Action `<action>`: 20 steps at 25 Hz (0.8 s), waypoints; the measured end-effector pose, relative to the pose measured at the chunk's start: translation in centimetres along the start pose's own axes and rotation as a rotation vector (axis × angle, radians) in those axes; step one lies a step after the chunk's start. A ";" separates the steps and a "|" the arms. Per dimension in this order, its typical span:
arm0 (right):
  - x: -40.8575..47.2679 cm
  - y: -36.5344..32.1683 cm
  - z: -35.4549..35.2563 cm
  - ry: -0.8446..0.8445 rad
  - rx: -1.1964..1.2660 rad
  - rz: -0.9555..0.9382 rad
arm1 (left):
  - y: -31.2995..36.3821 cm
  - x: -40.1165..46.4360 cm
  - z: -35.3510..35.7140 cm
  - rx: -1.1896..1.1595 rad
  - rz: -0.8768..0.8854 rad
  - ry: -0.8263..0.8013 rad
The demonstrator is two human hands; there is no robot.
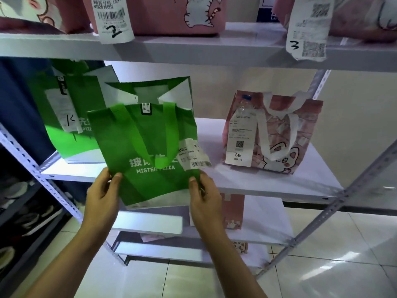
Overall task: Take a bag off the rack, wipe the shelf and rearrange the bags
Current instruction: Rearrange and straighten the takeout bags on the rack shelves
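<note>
glossy tiled floor (322, 265) under the rack; dark shoe rack (23, 211) at far left, shoes (32, 220) on it.

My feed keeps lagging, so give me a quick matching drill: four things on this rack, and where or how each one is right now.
Things:
1. front green bag
2. second green bag
3. pink cat bag
4. tag marked 2

Places or states:
A. hangs over the top shelf's edge
B. stands at the middle shelf's right
C. held by both hands, tilted
D. stands at the middle shelf's left, behind

Pairs: 1-C, 2-D, 3-B, 4-A
</note>
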State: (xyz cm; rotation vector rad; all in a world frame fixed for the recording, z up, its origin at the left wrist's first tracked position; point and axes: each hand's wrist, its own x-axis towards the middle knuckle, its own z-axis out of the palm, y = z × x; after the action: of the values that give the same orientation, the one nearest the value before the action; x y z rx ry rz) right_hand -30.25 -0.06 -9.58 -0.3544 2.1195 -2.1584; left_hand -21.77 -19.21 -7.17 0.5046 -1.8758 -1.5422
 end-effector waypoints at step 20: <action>-15.6 16.6 4.5 -0.147 -0.116 0.211 | -11.9 -17.4 -8.1 0.105 -0.431 0.268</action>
State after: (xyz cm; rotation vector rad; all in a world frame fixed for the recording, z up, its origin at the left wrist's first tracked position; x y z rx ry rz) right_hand -15.61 -1.32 -27.57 -0.2749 2.1012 -1.8420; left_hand -4.98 -16.33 -22.06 1.1660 -1.7163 -1.5464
